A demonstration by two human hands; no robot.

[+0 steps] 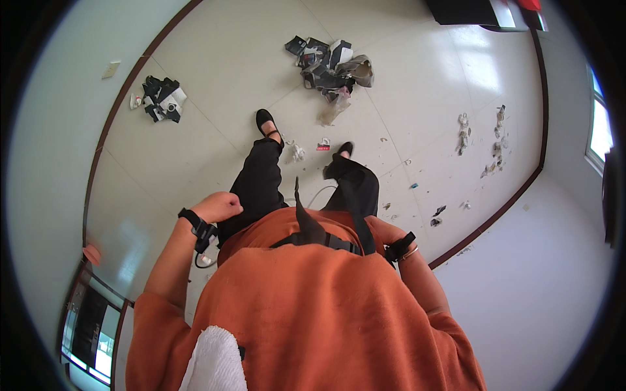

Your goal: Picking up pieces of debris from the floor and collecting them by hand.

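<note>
My left hand (pixel 217 206) hangs beside my left thigh, its fingers curled in, with no object showing in it; a black strap device (pixel 199 228) is on that wrist. My right hand (pixel 384 230) is at the right side of my waist, its fingers hidden behind the orange shirt (pixel 313 303) and a hanging black strap (pixel 359 215). A black band (pixel 401 246) and a bracelet circle the right wrist. Between my feet on the floor lie a crumpled whitish piece (pixel 297 152) and a small red-and-white item (pixel 323 144).
A heap of dark boxes, bags and packaging (pixel 327 68) lies ahead on the tiled floor. Another pile of black and white pieces (pixel 164 99) is near the left wall. Rows of small debris (pixel 499 141) lie at right. A black piece of furniture (pixel 462 12) stands at the top right.
</note>
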